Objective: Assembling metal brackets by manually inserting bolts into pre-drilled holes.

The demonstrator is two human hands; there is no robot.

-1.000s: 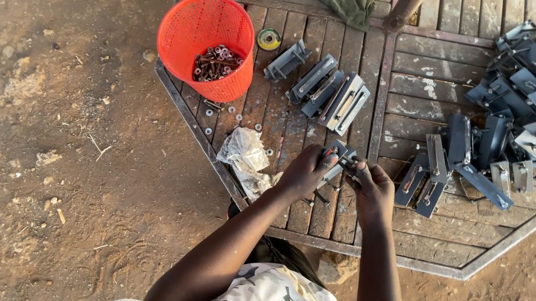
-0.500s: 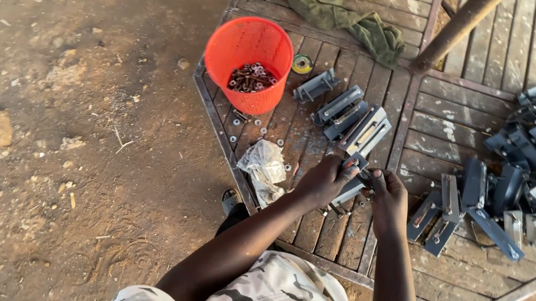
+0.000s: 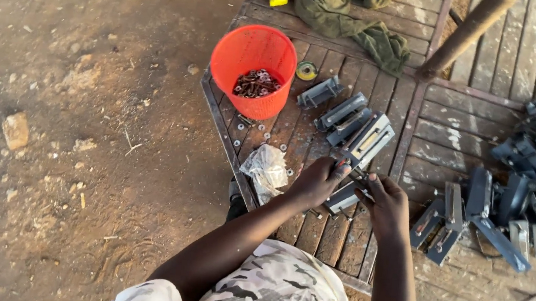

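Both hands on 1 metal bracket, slatted table.
L hand & R hand each clamped on bracket; 4 brackets lie above, 1 red bucket, 1 plastic bag.

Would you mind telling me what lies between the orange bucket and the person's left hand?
In the head view, a crumpled clear plastic bag and small loose washers lie on the wooden slats between the orange bucket and the left hand.

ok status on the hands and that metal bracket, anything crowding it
Left hand and right hand both gripping one grey metal bracket over the slatted wooden table. Row of brackets just beyond, crumpled plastic bag beside left hand.
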